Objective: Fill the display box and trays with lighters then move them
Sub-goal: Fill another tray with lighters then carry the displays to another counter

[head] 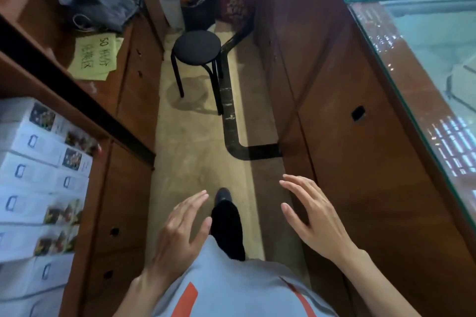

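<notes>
My left hand [177, 234] and my right hand [313, 219] hover in front of me over a narrow aisle floor, fingers straight and spread, holding nothing. No lighters, display box or trays show in the head view. On the left shelf lies a stack of several white boxes [38, 177] with small coloured pictures on their ends. My foot in a dark shoe [223, 195] steps forward between the hands.
A black round stool [197, 49] stands ahead in the aisle. A black pipe [231, 121] runs along the floor. Wooden cabinets [128, 100] line the left; a wooden counter [360, 136] with a glass top [425, 46] lines the right. A yellow handwritten note [99, 56] lies on the left shelf.
</notes>
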Demonstrator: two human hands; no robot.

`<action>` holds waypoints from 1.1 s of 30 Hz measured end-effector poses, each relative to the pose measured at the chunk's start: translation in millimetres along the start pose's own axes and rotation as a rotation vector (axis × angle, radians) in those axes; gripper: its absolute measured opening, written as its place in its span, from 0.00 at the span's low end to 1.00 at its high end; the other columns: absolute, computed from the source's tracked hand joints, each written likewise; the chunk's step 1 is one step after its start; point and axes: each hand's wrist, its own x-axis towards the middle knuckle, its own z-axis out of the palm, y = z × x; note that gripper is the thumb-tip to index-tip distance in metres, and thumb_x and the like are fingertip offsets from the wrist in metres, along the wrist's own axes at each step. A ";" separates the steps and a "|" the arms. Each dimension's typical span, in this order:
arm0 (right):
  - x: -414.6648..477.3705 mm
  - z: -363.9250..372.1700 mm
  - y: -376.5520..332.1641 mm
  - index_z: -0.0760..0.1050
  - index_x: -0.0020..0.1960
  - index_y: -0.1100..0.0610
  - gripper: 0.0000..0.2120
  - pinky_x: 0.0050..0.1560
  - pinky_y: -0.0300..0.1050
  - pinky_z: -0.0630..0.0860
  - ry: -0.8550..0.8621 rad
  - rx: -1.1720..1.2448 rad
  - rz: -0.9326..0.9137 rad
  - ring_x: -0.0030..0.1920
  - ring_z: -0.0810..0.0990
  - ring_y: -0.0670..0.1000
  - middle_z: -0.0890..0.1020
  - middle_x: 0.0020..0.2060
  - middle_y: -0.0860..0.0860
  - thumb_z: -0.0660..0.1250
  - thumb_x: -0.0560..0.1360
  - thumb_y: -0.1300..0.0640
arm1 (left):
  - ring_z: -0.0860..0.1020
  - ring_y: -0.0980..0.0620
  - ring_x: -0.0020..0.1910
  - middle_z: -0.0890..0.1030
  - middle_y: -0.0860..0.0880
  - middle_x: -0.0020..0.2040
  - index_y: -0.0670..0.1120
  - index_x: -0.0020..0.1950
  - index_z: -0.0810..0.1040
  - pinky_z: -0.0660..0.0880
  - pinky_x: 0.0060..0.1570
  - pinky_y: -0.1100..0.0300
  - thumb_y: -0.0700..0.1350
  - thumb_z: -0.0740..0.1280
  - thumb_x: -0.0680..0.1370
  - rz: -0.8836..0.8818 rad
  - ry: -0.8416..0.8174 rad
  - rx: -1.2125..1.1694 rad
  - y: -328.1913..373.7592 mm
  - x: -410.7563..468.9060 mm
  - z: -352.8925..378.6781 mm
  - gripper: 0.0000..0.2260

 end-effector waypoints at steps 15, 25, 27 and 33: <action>286.3 -11.0 -0.5 0.73 0.65 0.55 0.20 0.64 0.48 0.72 0.035 0.002 0.147 0.65 0.71 0.45 0.74 0.63 0.46 0.61 0.76 0.48 | 0.71 0.55 0.65 0.73 0.51 0.66 0.42 0.67 0.73 0.65 0.65 0.63 0.51 0.58 0.78 0.102 -0.039 -0.002 -101.3 326.2 -84.1 0.21; 463.8 -40.3 52.2 0.73 0.65 0.56 0.18 0.66 0.48 0.70 0.033 -0.006 0.160 0.66 0.70 0.45 0.74 0.64 0.47 0.63 0.76 0.52 | 0.75 0.52 0.61 0.78 0.46 0.62 0.40 0.63 0.76 0.67 0.62 0.63 0.57 0.51 0.81 0.105 -0.048 0.021 -142.1 482.1 -64.6 0.26; 501.0 -49.6 61.7 0.72 0.65 0.54 0.20 0.67 0.47 0.70 0.027 0.017 0.179 0.66 0.69 0.43 0.73 0.64 0.46 0.62 0.75 0.49 | 0.76 0.52 0.60 0.79 0.46 0.61 0.40 0.62 0.77 0.68 0.61 0.62 0.58 0.50 0.81 0.097 -0.034 0.024 -143.1 516.1 -62.8 0.27; 602.4 -79.8 91.8 0.72 0.65 0.54 0.19 0.67 0.44 0.69 0.020 -0.005 0.135 0.66 0.69 0.42 0.73 0.64 0.45 0.62 0.76 0.49 | 0.76 0.52 0.61 0.79 0.46 0.60 0.38 0.61 0.77 0.69 0.61 0.59 0.57 0.51 0.81 0.100 -0.030 -0.023 -146.7 626.6 -62.0 0.27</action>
